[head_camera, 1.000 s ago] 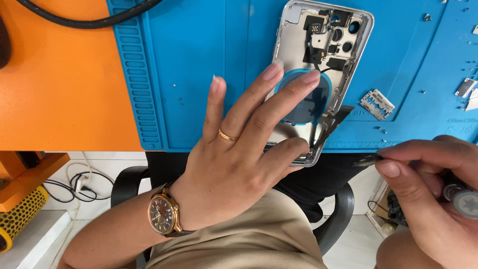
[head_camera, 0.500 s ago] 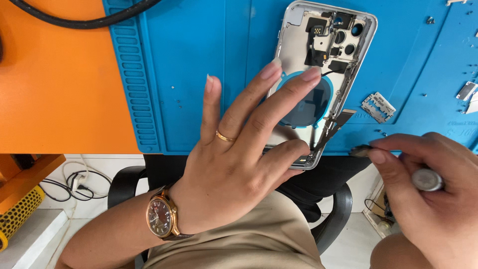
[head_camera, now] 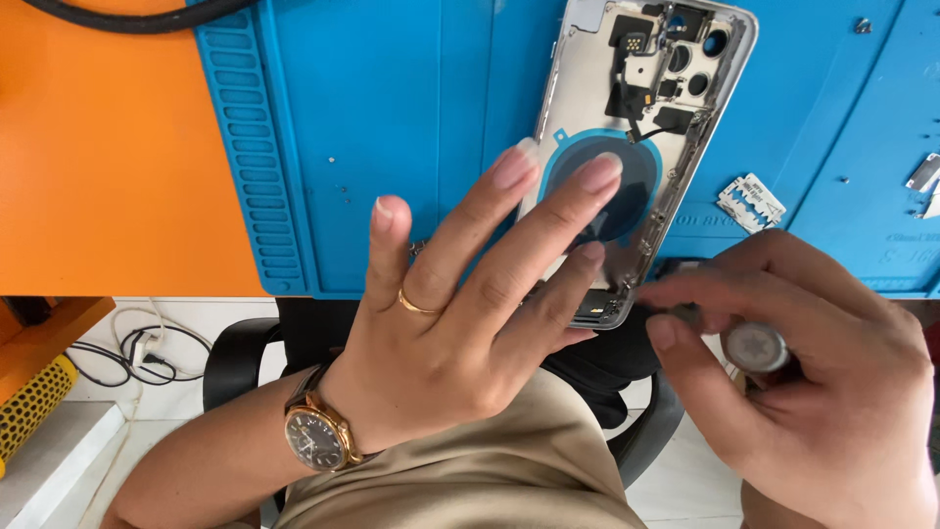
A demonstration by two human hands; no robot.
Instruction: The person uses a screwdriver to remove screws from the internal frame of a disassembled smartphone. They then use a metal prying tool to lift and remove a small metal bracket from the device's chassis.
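— Where is the phone housing right now?

— The opened phone housing (head_camera: 636, 147) lies on the blue mat (head_camera: 392, 127), which covers the orange worktop (head_camera: 108, 147). Its lower end reaches the near edge of the mat. Inside I see a dark round coil (head_camera: 622, 191) near the middle and camera cut-outs towards the far end.

— What is your left hand doing?

— My left hand (head_camera: 460, 333) lies flat and spread over the housing. Two fingertips (head_camera: 599, 173) press on the round coil and its rim, and the thumb rests against the lower end of the frame. The grip is wide, closed on nothing; it only pins the housing down. There is a ring (head_camera: 416, 304) on one finger and a wristwatch (head_camera: 315, 436) on the wrist.

— And the right?

— My right hand (head_camera: 813, 382) sits just beside the lower right corner of the housing. Its grip is narrow, fingers pinched round a small screwdriver (head_camera: 754, 346), whose round metal cap faces up at me. The tip points towards the frame corner, but my fingers hide it, so I cannot tell whether it touches.

— Anything else nearby?

— A razor blade (head_camera: 750, 201) lies on the mat just right of the housing, and a black cable (head_camera: 127, 18) runs along the far edge of the worktop.
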